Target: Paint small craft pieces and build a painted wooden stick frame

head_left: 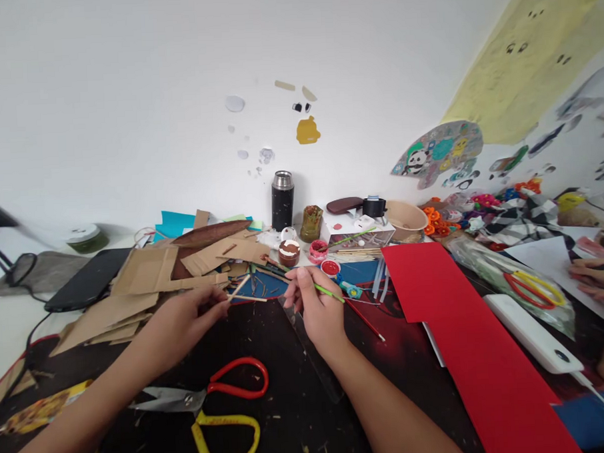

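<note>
A dark surface (pixel 285 424) is backed by a white wall (pixel 126 94) dotted with cut-outs (pixel 308 131). Beyond the scissors (pixel 202 396), thin pale sticks (pixel 240 286) are pinched in the left hand (pixel 193 318), and a slim green stick (pixel 329 293) is gripped in the right hand (pixel 316 313). Cardboard (pixel 148 266) is heaped beyond the scissors; a red sheet (pixel 457 340) is laid to their right.

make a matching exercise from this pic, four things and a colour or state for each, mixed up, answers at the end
Things
1. left hand
2. flask
3. right hand
4. large scissors

Matches
A. red-and-yellow-handled
B. gripping a thin green stick
C. pale sticks at its fingertips
D. upright, black, silver-topped

Pairs: 1-C, 2-D, 3-B, 4-A
</note>
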{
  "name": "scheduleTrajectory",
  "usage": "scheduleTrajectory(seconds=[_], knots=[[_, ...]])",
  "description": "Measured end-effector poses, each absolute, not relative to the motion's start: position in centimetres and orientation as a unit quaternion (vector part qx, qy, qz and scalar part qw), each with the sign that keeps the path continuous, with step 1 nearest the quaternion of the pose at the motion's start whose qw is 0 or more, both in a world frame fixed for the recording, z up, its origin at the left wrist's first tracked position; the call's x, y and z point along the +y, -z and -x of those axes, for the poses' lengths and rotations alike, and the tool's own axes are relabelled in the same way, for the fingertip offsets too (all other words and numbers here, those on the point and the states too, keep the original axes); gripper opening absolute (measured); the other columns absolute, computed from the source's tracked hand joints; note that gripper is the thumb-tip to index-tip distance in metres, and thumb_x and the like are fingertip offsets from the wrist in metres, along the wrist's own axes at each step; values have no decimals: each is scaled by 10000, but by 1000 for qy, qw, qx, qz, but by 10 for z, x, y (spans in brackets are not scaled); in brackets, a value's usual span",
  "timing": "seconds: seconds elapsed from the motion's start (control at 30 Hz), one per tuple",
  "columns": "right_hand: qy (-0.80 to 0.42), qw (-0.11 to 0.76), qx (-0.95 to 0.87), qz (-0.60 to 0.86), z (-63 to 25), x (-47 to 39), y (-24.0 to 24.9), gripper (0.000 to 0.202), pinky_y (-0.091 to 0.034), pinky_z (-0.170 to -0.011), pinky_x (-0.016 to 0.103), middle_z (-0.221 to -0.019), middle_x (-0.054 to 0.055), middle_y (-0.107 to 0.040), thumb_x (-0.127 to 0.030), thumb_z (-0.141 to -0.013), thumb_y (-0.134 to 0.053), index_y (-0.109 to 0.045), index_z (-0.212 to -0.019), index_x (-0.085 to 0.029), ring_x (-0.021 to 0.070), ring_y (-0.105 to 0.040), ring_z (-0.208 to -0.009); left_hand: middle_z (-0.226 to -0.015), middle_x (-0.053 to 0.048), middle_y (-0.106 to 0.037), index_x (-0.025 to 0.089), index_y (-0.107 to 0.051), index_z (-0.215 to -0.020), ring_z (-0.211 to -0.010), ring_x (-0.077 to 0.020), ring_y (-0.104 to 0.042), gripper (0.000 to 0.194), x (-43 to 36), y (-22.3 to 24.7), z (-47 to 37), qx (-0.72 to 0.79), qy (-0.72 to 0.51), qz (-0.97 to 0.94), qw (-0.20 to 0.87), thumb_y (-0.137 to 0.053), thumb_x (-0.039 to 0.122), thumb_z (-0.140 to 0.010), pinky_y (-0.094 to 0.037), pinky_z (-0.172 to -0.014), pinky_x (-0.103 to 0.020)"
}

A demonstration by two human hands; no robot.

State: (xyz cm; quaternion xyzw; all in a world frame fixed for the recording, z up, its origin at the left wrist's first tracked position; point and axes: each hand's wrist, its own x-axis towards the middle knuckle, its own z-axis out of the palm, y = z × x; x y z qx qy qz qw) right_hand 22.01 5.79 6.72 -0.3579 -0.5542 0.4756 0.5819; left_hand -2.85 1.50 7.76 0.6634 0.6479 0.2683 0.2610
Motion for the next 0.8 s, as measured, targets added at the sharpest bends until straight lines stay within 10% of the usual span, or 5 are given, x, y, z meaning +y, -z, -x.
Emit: scheduleTrajectory(seconds=[0.4, 0.8], knots=[[-447, 569, -603, 336, -214, 50, -59, 426, -461, -487, 221, -687, 12, -691, -539, -1114, -579, -775, -960, -193, 126, -653, -549, -974, -52, -808, 190, -786, -1024, -767, -169, -718, 601, 13, -54, 6, 567, -537, -336, 527, -1034, 485, -563, -608, -737, -287], [-413, 531, -684, 281, -209, 36, -58, 378, -507, -497, 241, -693, 17, -701, -436, -1135, -551, -808, -983, -205, 138, -659, -546, -846, -38, -802, 192, -711, -971, -689, -185, -748, 554, 13, -53, 6, 560, -552, -339, 517, -989, 527, -629, -630, -686, -304]])
